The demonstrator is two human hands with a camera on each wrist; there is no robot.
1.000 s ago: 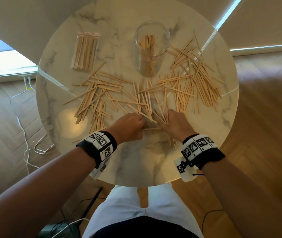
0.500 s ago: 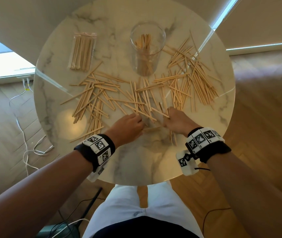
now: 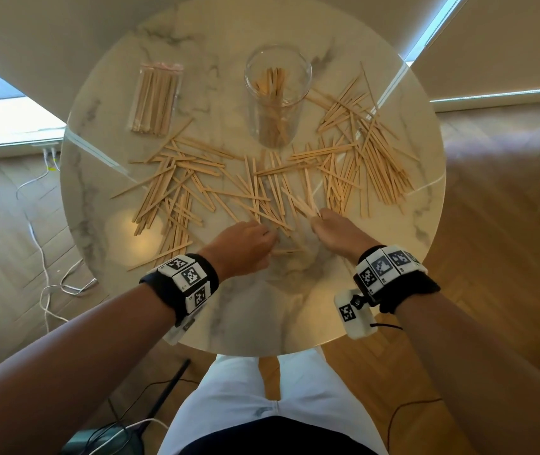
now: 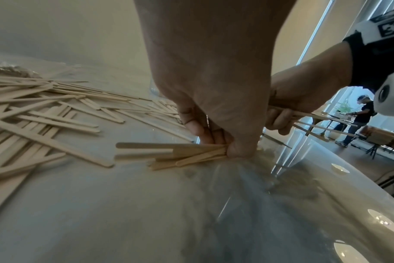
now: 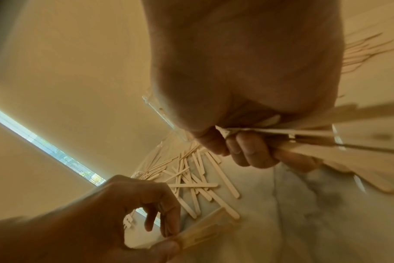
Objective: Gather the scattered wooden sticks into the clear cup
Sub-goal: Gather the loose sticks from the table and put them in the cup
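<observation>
Many flat wooden sticks (image 3: 196, 188) lie scattered across the round marble table (image 3: 295, 307). The clear cup (image 3: 277, 96) stands upright at the table's far middle with several sticks inside. My left hand (image 3: 245, 239) is at the near middle of the pile and pinches a small bundle of sticks (image 4: 180, 153) against the tabletop. My right hand (image 3: 332, 229), just right of it, grips a fan of sticks (image 5: 315, 140) lifted a little off the table; those sticks (image 3: 304, 205) poke out toward the cup.
A clear packet of sticks (image 3: 155, 100) lies at the far left of the table. White cables (image 3: 45, 257) trail on the wooden floor to the left. In the left wrist view a person (image 4: 360, 119) stands far off by other tables.
My right hand has risen slightly and shifted away from me with its sticks. My left hand has stayed at the near edge of the pile, gathering sticks.
</observation>
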